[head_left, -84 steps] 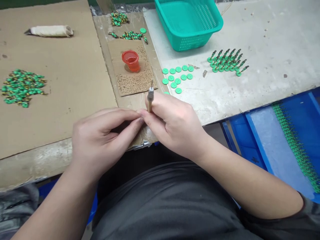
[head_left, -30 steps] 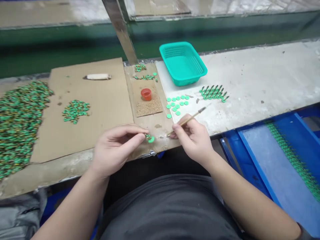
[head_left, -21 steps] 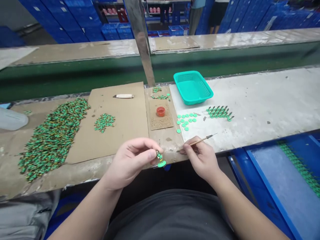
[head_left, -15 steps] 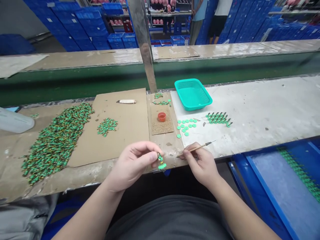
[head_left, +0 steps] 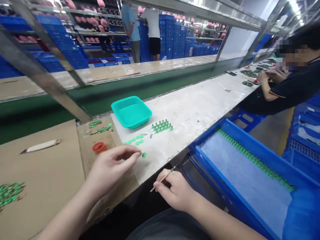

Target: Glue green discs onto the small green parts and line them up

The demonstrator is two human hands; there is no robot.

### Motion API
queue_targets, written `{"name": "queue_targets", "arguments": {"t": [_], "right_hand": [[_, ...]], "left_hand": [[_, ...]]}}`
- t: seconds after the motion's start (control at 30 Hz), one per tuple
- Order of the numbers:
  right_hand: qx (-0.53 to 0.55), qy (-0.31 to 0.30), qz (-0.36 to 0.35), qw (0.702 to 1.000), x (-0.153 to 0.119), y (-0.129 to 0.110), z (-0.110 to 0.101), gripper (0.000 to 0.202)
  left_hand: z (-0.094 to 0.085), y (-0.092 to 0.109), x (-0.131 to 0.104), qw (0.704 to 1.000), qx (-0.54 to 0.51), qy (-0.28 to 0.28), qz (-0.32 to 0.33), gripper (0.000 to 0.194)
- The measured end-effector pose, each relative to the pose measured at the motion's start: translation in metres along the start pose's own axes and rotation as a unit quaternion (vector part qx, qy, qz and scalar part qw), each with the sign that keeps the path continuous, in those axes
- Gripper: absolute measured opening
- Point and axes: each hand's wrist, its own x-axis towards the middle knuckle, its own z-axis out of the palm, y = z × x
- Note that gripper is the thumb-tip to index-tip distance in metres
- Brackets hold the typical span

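Between thumb and fingers, my left hand (head_left: pixel 113 166) pinches a small figurine, mostly hidden, whose round green base (head_left: pixel 144 155) shows past the fingertips. It is over the white part of the bench, close to loose green discs (head_left: pixel 137 137). My right hand (head_left: pixel 175 190) is closed round a thin paintbrush (head_left: pixel 162 179), held just off the bench's front edge with its tip pointing up and right. Several finished-looking figurines on green bases (head_left: pixel 162 126) stand in rows beyond the left hand. A small red cup (head_left: pixel 99 147) sits to the left.
A turquoise basket (head_left: pixel 131 123) stands behind the discs. Small green figurine parts (head_left: pixel 11 193) and a white-handled tool (head_left: pixel 41 146) lie on cardboard at left. At right, a blue crate (head_left: pixel 240 170) holds rows of figurines. A co-worker (head_left: pixel 297 73) sits farther along the bench.
The view has swung to the right, bringing the blue crate and co-worker into sight. My left hand has carried the figurine over the white surface. The brush stays in my right hand.
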Motion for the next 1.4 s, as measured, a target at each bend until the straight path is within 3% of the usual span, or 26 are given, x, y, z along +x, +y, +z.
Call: {"name": "queue_targets", "arguments": {"t": [0.13,0.27,0.43,0.6,0.73,0.87,0.93,1.0,1.07,1.13,1.27,1.4], "right_hand": [[0.004,0.036,0.036,0.999,-0.016,0.003,-0.03,0.023],[0.013,0.062,0.058,0.996,-0.023,0.008,-0.051,0.021],[0.017,0.069,0.096,0.993,-0.029,0.016,-0.067,0.02],[0.018,0.069,0.111,0.991,-0.028,0.023,-0.075,0.021],[0.019,0.077,0.108,0.991,-0.025,0.024,-0.078,0.021],[0.024,0.093,0.121,0.988,-0.027,0.02,-0.082,0.019],[0.037,0.094,0.141,0.985,-0.026,0.017,-0.085,0.018],[0.036,0.083,0.156,0.984,-0.024,0.012,-0.086,0.023],[0.021,0.06,0.157,0.985,-0.021,0.007,-0.087,0.03],[0.008,0.038,0.151,0.988,-0.018,0.0,-0.087,0.033],[-0.004,0.023,0.141,0.99,-0.019,-0.013,-0.084,0.034],[-0.011,0.02,0.153,0.988,-0.024,-0.025,-0.078,0.035]], "left_hand": [[0.054,0.023,0.069,0.996,0.076,-0.026,0.042,0.034],[0.096,0.036,0.106,0.984,0.166,-0.031,0.047,0.024],[0.114,0.044,0.119,0.971,0.235,-0.041,0.014,0.031],[0.123,0.048,0.123,0.965,0.259,-0.032,-0.008,0.024],[0.108,0.052,0.113,0.965,0.259,-0.004,-0.03,0.031],[0.055,0.055,0.098,0.951,0.289,0.07,-0.085,0.058],[0.032,0.052,0.094,0.94,0.315,0.059,-0.115,0.052],[0.02,0.045,0.094,0.932,0.337,0.003,-0.136,0.036],[0.02,0.034,0.095,0.921,0.357,-0.054,-0.144,0.026],[0.025,0.023,0.097,0.912,0.377,-0.085,-0.142,0.03],[0.034,0.01,0.1,0.906,0.389,-0.104,-0.127,0.035],[0.032,0.008,0.094,0.93,0.335,-0.11,-0.105,0.037]]}}
